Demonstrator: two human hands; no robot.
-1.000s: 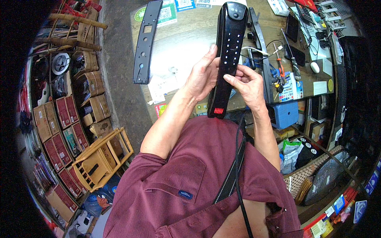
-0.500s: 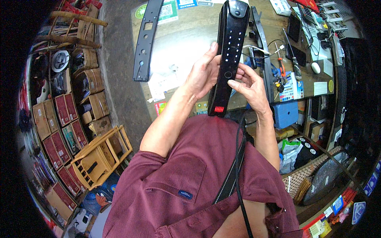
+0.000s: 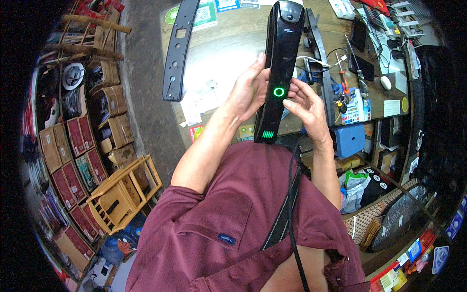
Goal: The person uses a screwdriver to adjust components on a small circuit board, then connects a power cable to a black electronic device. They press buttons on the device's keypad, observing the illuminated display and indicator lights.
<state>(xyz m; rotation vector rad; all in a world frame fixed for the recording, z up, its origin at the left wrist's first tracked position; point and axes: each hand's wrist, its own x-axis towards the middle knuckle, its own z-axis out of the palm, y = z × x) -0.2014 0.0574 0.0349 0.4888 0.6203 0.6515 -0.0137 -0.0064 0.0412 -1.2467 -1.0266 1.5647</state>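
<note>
A long black smart door lock (image 3: 282,61) stands nearly upright in front of me, its lower end close to my shirt. A green ring glows on its front, and a row of small green lights shows near the bottom. My left hand (image 3: 249,95) grips the lock from its left side, with the thumb along the edge and the other fingers behind it. My right hand (image 3: 309,109) holds the right edge, fingers curled behind and thumb by the front, just below the glowing ring.
A black mounting plate (image 3: 176,58) with holes lies at the table's left edge. Another long black part (image 3: 318,58) lies right of the lock, near a white cable (image 3: 316,61). Beyond are an orange-handled screwdriver (image 3: 344,85), a white mouse (image 3: 386,82) and a blue plastic stool (image 3: 350,141).
The ring has lit up green, and the bottom lights have turned from red to green. The white keypad digits have gone dark. My right thumb has shifted slightly off the lock's front.
</note>
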